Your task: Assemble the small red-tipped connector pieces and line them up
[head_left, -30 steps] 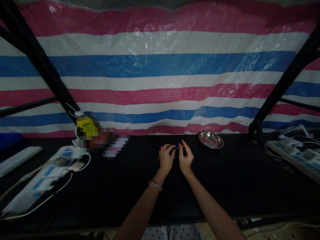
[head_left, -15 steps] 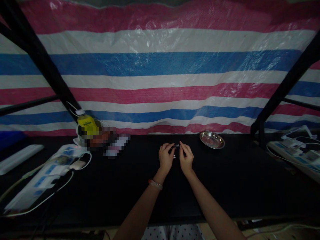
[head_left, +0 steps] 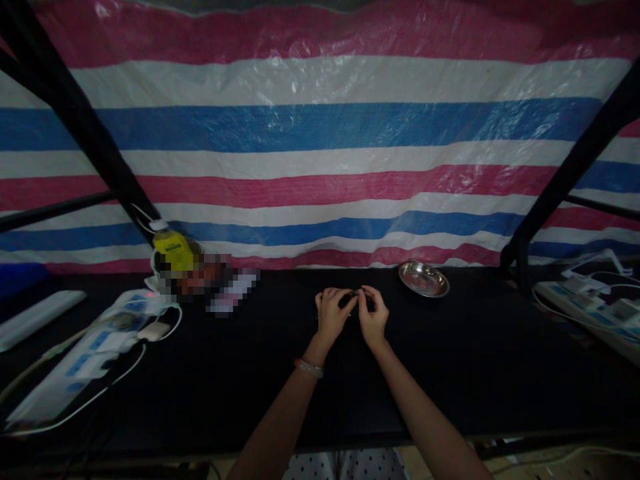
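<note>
My left hand (head_left: 333, 312) and my right hand (head_left: 373, 315) meet over the middle of the black table (head_left: 280, 327). Between their fingertips is a small dark object (head_left: 355, 293), mostly covered by the fingers and too small to name. The left thumb and index finger pinch it from one side, while the right fingertips close on it from the other. A shiny round metal dish (head_left: 424, 279) sits on the table beyond my right hand, apart from it.
White power strips with plugs and cables lie at the left (head_left: 95, 353) and the right (head_left: 595, 307). A yellow bottle (head_left: 175, 248) stands at the back left beside blurred-out items. Black frame posts (head_left: 520, 247) rise before a striped sheet (head_left: 320, 123).
My left fingers have moved right, closer to the right fingertips, and now cover more of the small dark object. A small light-coloured bit seen below the fingers earlier is now mostly hidden.
</note>
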### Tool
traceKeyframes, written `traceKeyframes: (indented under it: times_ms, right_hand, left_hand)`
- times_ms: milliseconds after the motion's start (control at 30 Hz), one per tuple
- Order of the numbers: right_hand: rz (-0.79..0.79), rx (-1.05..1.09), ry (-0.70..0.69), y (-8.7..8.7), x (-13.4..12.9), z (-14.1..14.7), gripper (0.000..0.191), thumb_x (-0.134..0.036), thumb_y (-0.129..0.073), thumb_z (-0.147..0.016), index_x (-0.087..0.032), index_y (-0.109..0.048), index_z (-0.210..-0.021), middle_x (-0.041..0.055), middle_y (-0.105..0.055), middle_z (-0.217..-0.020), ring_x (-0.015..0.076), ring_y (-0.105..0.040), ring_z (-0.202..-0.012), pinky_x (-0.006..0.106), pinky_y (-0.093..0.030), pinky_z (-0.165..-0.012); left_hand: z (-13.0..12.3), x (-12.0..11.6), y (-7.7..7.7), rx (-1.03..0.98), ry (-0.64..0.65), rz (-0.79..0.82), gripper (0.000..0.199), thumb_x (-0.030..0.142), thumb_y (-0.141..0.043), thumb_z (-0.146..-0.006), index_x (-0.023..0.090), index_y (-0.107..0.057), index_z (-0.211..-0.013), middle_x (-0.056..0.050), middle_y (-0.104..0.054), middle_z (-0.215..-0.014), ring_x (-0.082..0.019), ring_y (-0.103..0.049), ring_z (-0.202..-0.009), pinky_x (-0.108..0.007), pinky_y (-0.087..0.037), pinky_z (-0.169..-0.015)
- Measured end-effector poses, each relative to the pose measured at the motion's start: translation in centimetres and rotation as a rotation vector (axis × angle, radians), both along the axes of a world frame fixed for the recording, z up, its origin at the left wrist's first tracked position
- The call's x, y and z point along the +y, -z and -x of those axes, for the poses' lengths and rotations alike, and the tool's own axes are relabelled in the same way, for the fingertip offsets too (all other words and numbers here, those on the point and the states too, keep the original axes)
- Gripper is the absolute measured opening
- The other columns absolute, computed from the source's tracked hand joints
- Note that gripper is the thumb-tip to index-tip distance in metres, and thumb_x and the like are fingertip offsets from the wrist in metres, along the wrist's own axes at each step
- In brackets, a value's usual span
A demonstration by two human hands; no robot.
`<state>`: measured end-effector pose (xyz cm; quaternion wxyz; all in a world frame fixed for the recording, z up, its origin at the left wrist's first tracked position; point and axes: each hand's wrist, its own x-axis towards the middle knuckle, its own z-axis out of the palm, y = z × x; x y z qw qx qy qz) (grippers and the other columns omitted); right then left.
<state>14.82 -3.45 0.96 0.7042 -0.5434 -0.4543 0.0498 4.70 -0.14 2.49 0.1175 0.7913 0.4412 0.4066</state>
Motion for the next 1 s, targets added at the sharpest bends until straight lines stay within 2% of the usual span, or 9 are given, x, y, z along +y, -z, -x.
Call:
traceKeyframes:
  times_ms: [167, 367, 500, 633, 833, 1000]
  right_hand:
    - [-0.011, 0.162, -0.035, -0.2, 0.3, -0.2, 0.027, -0.039, -0.054, -0.083, -0.015, -0.058, -0.094, 0.007, -0.064, -0.085, 0.0175, -0.062, -0.08, 0.032, -0.048, -0.076]
    - [0.012, 0.223, -0.22, -0.2, 0.5, -0.3, 0.023, -0.037, -0.054, -0.083, -0.016, -0.055, -0.093, 0.0085, -0.067, -0.086, 0.0201, -0.065, -0.084, 0.035, -0.049, -0.08]
    - [0.011, 0.23, -0.282, 0.0, 0.6, -0.3, 0.021, -0.036, -0.054, -0.084, -0.018, -0.053, -0.093, 0.0093, -0.068, -0.091, 0.0208, -0.065, -0.089, 0.037, -0.048, -0.085]
    - [0.02, 0.21, -0.297, 0.1, 0.5, -0.3, 0.02, -0.036, -0.053, -0.085, -0.018, -0.052, -0.094, 0.0091, -0.069, -0.092, 0.0206, -0.065, -0.089, 0.037, -0.047, -0.086]
    - [0.037, 0.2, -0.326, 0.4, 0.7, -0.5, 0.02, -0.036, -0.052, -0.085, -0.019, -0.053, -0.095, 0.0079, -0.068, -0.091, 0.0198, -0.064, -0.089, 0.037, -0.047, -0.085]
    - [0.156, -0.06, -0.176, 0.9, 1.2, -1.7, 0.021, -0.04, -0.059, -0.079, -0.021, -0.066, -0.083, 0.0058, -0.065, -0.088, 0.0212, -0.057, -0.092, 0.038, -0.042, -0.087]
  left_hand:
    - [0.8, 1.0, -0.1, 0.062, -0.003, 0.018, 0.031, 0.039, -0.045, -0.09, 0.022, -0.065, -0.073, 0.0, -0.064, -0.072, -0.015, -0.054, -0.081, -0.034, -0.028, -0.083]
    - [2.0, 2.8, 0.3, -0.008, -0.115, 0.064, 0.044, 0.04, -0.045, -0.089, 0.018, -0.053, -0.052, 0.002, -0.056, -0.055, -0.013, -0.051, -0.066, -0.028, -0.03, -0.073]
    - [2.6, 3.1, 0.0, -0.05, -0.154, 0.092, 0.044, 0.04, -0.042, -0.089, 0.018, -0.054, -0.053, 0.001, -0.057, -0.059, -0.013, -0.052, -0.066, -0.026, -0.031, -0.07]
    - [2.6, 3.1, 0.0, -0.033, -0.11, 0.125, 0.042, 0.041, -0.04, -0.09, 0.019, -0.06, -0.06, 0.0, -0.06, -0.065, -0.014, -0.053, -0.071, -0.027, -0.032, -0.072]
    - [2.7, 3.6, 0.6, -0.013, -0.065, 0.175, 0.044, 0.043, -0.042, -0.088, 0.019, -0.062, -0.056, 0.001, -0.059, -0.062, -0.014, -0.054, -0.071, -0.028, -0.033, -0.073]
    - [3.8, 4.4, 0.8, 0.012, -0.15, 0.187, 0.045, 0.045, -0.042, -0.087, 0.019, -0.064, -0.057, -0.001, -0.06, -0.064, -0.016, -0.055, -0.072, -0.028, -0.033, -0.072]
